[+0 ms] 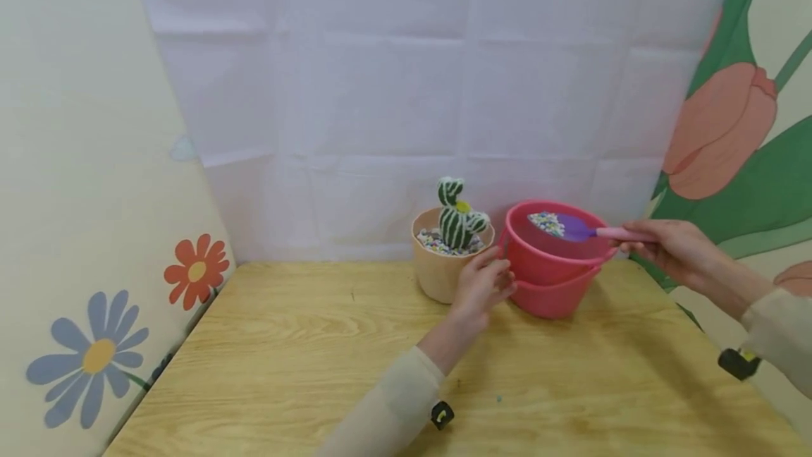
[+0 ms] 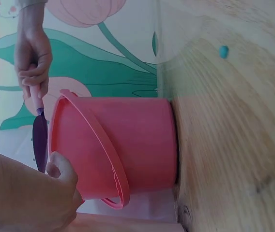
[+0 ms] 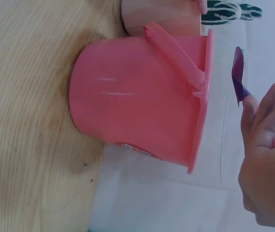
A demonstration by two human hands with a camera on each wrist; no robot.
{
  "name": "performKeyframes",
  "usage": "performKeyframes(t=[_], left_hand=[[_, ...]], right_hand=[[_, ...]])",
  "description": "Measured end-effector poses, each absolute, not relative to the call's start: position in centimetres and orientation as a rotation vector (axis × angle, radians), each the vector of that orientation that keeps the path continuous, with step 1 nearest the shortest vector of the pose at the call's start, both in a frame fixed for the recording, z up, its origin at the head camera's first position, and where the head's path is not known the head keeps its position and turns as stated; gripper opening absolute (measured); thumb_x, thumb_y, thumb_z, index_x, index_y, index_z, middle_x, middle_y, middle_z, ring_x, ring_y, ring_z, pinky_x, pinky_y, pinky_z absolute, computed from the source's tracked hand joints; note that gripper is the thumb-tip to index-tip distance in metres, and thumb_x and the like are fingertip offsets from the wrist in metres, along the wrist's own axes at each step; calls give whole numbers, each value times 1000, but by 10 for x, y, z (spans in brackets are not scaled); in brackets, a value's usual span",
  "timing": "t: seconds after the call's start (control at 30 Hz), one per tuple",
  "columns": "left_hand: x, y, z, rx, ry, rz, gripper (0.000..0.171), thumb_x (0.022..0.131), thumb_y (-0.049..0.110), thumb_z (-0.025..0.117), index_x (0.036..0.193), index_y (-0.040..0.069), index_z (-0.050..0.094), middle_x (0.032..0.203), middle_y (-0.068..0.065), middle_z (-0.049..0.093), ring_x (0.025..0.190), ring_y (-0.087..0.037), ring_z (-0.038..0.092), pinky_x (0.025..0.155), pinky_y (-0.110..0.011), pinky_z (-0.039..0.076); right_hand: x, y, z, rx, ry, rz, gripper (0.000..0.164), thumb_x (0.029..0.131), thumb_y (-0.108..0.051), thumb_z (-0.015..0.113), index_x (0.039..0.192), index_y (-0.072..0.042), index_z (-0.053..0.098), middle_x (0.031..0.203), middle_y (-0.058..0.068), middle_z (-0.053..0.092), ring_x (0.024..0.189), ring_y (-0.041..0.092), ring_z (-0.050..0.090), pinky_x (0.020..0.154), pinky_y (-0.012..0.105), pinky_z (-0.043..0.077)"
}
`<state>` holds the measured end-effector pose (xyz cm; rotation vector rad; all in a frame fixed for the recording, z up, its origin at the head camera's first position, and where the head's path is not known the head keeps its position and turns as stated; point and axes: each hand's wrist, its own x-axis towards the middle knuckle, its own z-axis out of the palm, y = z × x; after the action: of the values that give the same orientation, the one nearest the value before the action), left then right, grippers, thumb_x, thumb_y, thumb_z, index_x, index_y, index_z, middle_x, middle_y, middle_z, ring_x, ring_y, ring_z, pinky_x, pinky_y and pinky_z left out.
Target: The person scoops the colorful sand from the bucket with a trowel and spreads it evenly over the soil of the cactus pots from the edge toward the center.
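Observation:
My right hand (image 1: 675,249) grips the pink handle of a small shovel (image 1: 576,228) with a purple blade. Multicoloured pebbles (image 1: 544,223) lie on the blade, which is over the mouth of a pink bucket (image 1: 552,298). To the bucket's left stands a peach flowerpot (image 1: 434,275) with a green-and-white knitted cactus (image 1: 454,228) amid similar pebbles. My left hand (image 1: 477,289) is at the pot's right side, fingers loosely bent near its rim; whether they touch it is unclear. The bucket's inside bottom is hidden.
Both containers stand near the back of a wooden table (image 1: 285,358), before a white sheet (image 1: 393,104). Painted walls flank it. A tiny teal pebble (image 2: 224,51) lies on the tabletop. The bucket's handle (image 2: 101,137) hangs down its side.

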<state>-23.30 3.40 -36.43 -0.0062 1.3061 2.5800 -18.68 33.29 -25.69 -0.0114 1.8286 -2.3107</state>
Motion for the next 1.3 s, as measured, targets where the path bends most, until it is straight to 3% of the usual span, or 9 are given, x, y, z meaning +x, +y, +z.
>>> performKeyframes(t=[0.17,0.37,0.47,0.6,0.73,0.9,1.07,1.3], left_hand=[[-230,21,-365,85,1355,2585,43,93,-1,66,135,2,61,100,-15,65,78,-17,64,76,-31,61],[-228,6,-366,192,1478,2597,40,92,0,66,132,5,65,98,-11,63,79,-18,65,86,-38,60],[-227,-2,-368,258,1582,2600,36,93,1,66,129,4,66,100,-12,63,81,-22,66,81,-37,62],[-225,-15,-369,426,1896,2538,36,93,5,65,129,1,65,108,-14,65,92,-29,66,75,-28,59],[-223,-29,-370,595,2180,2439,34,96,11,67,129,2,65,115,-15,67,103,-29,63,85,-34,57],[-228,-43,-375,818,2411,2357,32,96,2,63,128,-1,63,113,-18,65,102,-27,63,89,-42,57],[-244,-54,-378,1053,2826,2185,30,93,-2,65,123,0,65,108,-16,63,97,-24,63,84,-36,58],[-264,-68,-379,1046,3224,2047,32,87,-5,72,118,2,67,109,-13,59,100,-28,60,85,-36,56]], right_hand=[[-191,329,-253,-68,1804,-2298,28,108,-11,51,110,4,75,113,15,71,87,16,74,60,16,55],[-196,321,-249,-45,1767,-2306,26,107,-9,52,111,2,76,113,17,71,92,19,74,71,19,59],[-200,315,-248,-17,1783,-2306,24,106,-8,54,110,0,76,112,18,71,93,19,74,77,22,60],[-204,309,-248,5,1799,-2303,23,106,-8,55,110,-1,76,112,17,72,90,19,74,77,23,60],[-205,305,-250,-10,1770,-2316,25,107,-9,52,113,-2,76,114,18,71,89,18,74,77,24,60],[-207,300,-252,-21,1728,-2329,25,107,-8,53,114,0,75,117,19,70,88,19,74,78,24,60],[-214,293,-252,-38,1722,-2320,24,107,-8,53,114,-1,75,117,18,70,87,18,74,77,22,60],[-225,281,-253,-58,1732,-2336,22,105,-7,56,115,3,73,115,18,71,87,18,74,78,23,60]])
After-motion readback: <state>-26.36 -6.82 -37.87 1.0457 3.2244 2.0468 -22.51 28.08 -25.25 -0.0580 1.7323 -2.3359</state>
